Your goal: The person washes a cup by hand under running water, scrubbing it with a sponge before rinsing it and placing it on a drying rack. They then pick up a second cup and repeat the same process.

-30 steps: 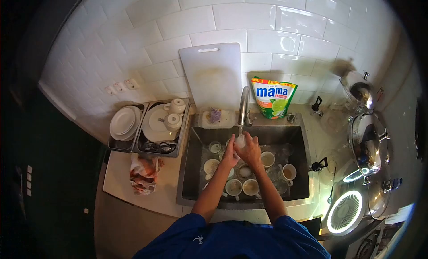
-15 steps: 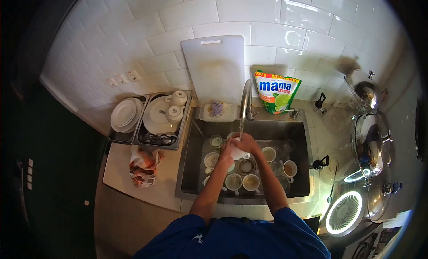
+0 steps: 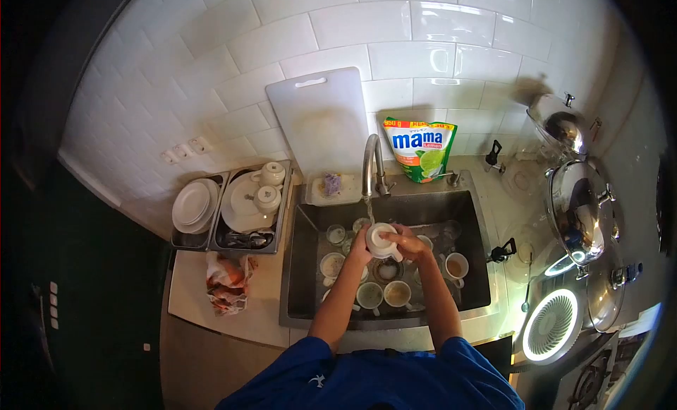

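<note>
A white cup (image 3: 381, 242) is held between my two hands under the faucet (image 3: 370, 163), its base turned up toward me. My left hand (image 3: 360, 245) grips the cup's left side. Across its base and right side lie the fingers of my right hand (image 3: 410, 242); the cup's handle shows at the lower right. Water runs from the spout just above. Below, in the steel sink (image 3: 308, 230), stand several used cups, among them a cup with brown liquid (image 3: 456, 264), a cup with yellowish residue (image 3: 397, 293) and a glass (image 3: 336, 233).
Left of the sink, steel trays (image 3: 271, 244) hold plates, cups and cutlery, with a patterned plastic bag (image 3: 229, 283) in front. Behind are a cutting board (image 3: 321, 121), a sponge (image 3: 331, 183) and a detergent pouch (image 3: 420, 149). Pot lids (image 3: 578, 209) and a lit fan (image 3: 552, 325) stand right.
The cup has been turned so its base faces up, and my right hand has shifted onto its base and side. The view has tilted slightly.
</note>
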`<state>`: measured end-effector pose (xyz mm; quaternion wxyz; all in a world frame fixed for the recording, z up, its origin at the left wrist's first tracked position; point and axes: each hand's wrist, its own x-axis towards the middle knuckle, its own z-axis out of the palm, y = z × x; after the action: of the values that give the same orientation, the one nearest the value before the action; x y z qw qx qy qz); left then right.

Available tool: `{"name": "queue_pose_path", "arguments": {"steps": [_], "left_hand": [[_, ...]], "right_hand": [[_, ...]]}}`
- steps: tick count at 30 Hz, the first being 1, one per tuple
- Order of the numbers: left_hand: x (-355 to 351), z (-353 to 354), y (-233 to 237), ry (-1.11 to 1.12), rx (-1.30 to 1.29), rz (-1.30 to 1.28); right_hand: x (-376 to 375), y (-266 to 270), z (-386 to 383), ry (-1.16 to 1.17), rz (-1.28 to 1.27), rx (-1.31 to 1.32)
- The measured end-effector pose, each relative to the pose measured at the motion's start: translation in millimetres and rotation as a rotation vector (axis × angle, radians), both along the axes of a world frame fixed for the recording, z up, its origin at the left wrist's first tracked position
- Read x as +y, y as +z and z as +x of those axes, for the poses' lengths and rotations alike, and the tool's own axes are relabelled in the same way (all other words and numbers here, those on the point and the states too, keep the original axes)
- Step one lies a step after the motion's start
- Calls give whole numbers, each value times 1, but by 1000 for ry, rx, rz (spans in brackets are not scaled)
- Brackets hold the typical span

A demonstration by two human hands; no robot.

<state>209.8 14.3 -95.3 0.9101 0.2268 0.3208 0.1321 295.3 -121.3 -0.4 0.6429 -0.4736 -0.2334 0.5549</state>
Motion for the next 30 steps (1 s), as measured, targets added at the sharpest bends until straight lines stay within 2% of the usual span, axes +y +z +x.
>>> {"name": "queue_pose_path", "arguments": {"steps": [2,4,5,6,7,8,11,13,14,17,18,19,21,22,23,24,25,26,29,30], "left_hand": [[1,7,-1,-42,73,13],[-13,8,46,-112,180,25],[-21,6,66,-188,138,-34],[-28,3,84,-264,96,-94],[-32,2,93,-339,55,-155],[-32,4,79,-341,22,-148],[-48,-2,100,-186,55,-59],[-52,-8,86,-41,-62,-114],[-55,-13,79,18,-86,-135],[-55,-18,68,90,-232,-111],[-56,-22,68,79,-305,-59],[-57,-26,73,70,-377,-8],[-57,-30,78,113,-286,-111],[-57,-29,76,150,-266,-118],[-56,-27,75,184,-248,-122],[-53,-28,75,133,-418,-92],[-52,-27,75,138,-417,-91],[-52,-28,75,147,-415,-90],[-44,-27,65,147,-296,6],[-44,-27,68,133,-297,3]], "right_hand": [[-4,-1,2,-108,-69,-199],[-11,9,-3,-295,-125,-781],[-12,12,-7,-385,-155,-1072],[-11,16,-13,-484,-80,-1214],[-11,19,-17,-495,-46,-1286],[-14,23,-22,-502,-14,-1358],[-11,22,-32,-453,-50,-1573],[-9,25,-36,-365,-66,-1704],[-10,27,-35,-247,-62,-1702],[-15,41,-31,113,92,-1409],[-14,42,-27,134,202,-1304],[-8,48,-18,272,81,-1216],[6,57,-1,538,-160,-1016],[13,50,-1,479,-142,-1229],[23,43,-1,524,-33,-1231],[33,44,-4,562,75,-1231],[39,47,0,597,180,-1232],[41,50,8,581,165,-937],[55,42,1,510,-239,-1394],[54,44,0,581,-105,-1417]]}}
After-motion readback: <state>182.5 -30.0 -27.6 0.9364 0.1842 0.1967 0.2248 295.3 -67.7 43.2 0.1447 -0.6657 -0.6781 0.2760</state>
